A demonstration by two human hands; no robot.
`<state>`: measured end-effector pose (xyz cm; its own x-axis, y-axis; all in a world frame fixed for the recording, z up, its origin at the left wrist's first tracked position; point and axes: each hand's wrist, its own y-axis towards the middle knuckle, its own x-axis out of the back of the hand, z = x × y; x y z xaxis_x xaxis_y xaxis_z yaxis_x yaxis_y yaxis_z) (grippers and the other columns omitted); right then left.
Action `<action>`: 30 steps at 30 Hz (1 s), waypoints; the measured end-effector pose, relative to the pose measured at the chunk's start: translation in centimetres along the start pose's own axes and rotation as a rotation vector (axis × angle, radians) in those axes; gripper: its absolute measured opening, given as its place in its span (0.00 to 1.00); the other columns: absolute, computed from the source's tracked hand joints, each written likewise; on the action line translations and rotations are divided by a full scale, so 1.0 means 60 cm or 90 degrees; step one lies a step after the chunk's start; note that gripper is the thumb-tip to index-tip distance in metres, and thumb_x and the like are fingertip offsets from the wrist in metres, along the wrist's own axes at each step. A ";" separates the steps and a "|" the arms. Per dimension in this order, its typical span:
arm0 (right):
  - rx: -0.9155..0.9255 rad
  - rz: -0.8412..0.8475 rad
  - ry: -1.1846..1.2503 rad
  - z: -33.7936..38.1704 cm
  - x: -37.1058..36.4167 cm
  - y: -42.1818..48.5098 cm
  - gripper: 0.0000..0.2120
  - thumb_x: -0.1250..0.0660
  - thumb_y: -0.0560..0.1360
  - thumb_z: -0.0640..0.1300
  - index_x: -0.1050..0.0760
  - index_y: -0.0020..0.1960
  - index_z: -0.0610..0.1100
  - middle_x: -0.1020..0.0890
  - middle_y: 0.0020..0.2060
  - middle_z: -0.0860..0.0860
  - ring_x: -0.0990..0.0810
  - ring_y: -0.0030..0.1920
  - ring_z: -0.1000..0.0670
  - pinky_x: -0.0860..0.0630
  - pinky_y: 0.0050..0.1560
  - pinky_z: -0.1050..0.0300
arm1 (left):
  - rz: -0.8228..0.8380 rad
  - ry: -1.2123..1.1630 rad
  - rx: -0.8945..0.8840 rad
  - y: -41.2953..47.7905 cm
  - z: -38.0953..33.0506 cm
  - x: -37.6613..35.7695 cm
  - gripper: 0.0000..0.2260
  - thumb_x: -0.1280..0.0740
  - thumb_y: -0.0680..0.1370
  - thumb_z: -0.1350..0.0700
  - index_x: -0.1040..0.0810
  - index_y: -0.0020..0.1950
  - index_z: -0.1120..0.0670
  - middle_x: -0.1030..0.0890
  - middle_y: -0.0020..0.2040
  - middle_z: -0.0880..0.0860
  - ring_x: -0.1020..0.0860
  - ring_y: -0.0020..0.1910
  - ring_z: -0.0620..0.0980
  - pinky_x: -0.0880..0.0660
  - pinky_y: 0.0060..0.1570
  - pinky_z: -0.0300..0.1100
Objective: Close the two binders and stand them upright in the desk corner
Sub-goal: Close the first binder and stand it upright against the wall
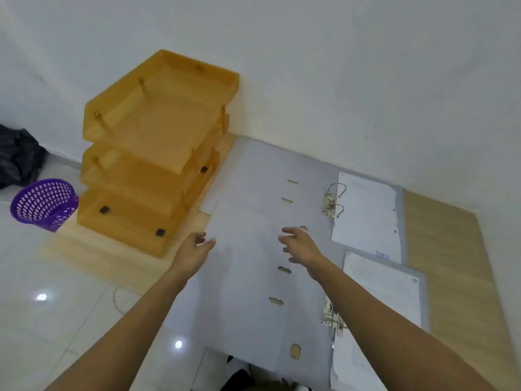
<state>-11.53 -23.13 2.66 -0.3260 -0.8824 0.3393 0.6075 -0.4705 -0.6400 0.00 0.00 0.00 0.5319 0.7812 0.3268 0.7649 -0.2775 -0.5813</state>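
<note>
Both hands, left hand point(194, 251) and right hand point(300, 245), spread empty over flat matte-grey binders point(245, 266).

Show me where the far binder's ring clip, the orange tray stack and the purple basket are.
ring clip point(334, 201), head view, on the metal arches of the far open binder.
orange tray stack point(158, 119), head view, on the floor of the top tray.
purple basket point(45, 203), head view, on its perforated side wall.

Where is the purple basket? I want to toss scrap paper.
In the head view, the purple basket stands on the tiled floor at far left, beside the bottom tier of the orange tray stack.
</note>
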 end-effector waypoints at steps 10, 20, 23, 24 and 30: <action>0.000 0.057 -0.075 -0.050 -0.068 -0.004 0.26 0.45 0.85 0.48 0.44 0.82 0.49 0.39 0.81 0.49 0.38 0.80 0.47 0.39 0.76 0.51 | -0.071 0.134 0.060 0.030 0.069 -0.002 0.40 0.24 0.72 0.49 0.38 0.79 0.54 0.31 0.74 0.58 0.31 0.72 0.62 0.29 0.67 0.60; 0.125 0.067 -0.154 -0.006 -0.079 -0.026 0.33 0.43 0.82 0.61 0.50 0.83 0.56 0.54 0.84 0.50 0.52 0.83 0.47 0.49 0.81 0.46 | 0.181 0.028 -0.068 -0.015 -0.073 0.031 0.17 0.30 0.78 0.49 0.21 0.66 0.51 0.15 0.58 0.49 0.15 0.53 0.50 0.19 0.55 0.49; 0.159 0.059 -0.093 0.022 -0.073 -0.049 0.40 0.42 0.78 0.68 0.57 0.83 0.58 0.60 0.83 0.52 0.57 0.83 0.48 0.50 0.81 0.42 | 0.248 -0.025 -0.095 -0.063 -0.133 0.008 0.19 0.36 0.81 0.44 0.22 0.69 0.50 0.15 0.59 0.47 0.15 0.55 0.47 0.19 0.56 0.47; 0.170 0.062 -0.077 0.027 -0.071 -0.060 0.43 0.41 0.76 0.69 0.59 0.83 0.58 0.61 0.83 0.53 0.59 0.83 0.50 0.51 0.81 0.42 | 0.264 -0.069 -0.082 -0.076 -0.146 -0.002 0.21 0.38 0.81 0.41 0.22 0.69 0.49 0.15 0.61 0.48 0.16 0.57 0.48 0.20 0.60 0.49; 0.208 0.084 0.071 0.015 -0.007 -0.126 0.57 0.41 0.63 0.81 0.60 0.82 0.60 0.56 0.83 0.59 0.52 0.82 0.56 0.48 0.80 0.51 | 0.386 -0.258 -0.039 -0.143 -0.191 -0.101 0.26 0.49 0.81 0.35 0.24 0.70 0.47 0.17 0.63 0.52 0.18 0.62 0.53 0.22 0.61 0.51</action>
<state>-15.32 -19.19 7.97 -0.2949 -0.9385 0.1794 0.8435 -0.3439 -0.4127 -5.61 -8.75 11.53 0.7013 0.6227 -0.3470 0.4045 -0.7485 -0.5255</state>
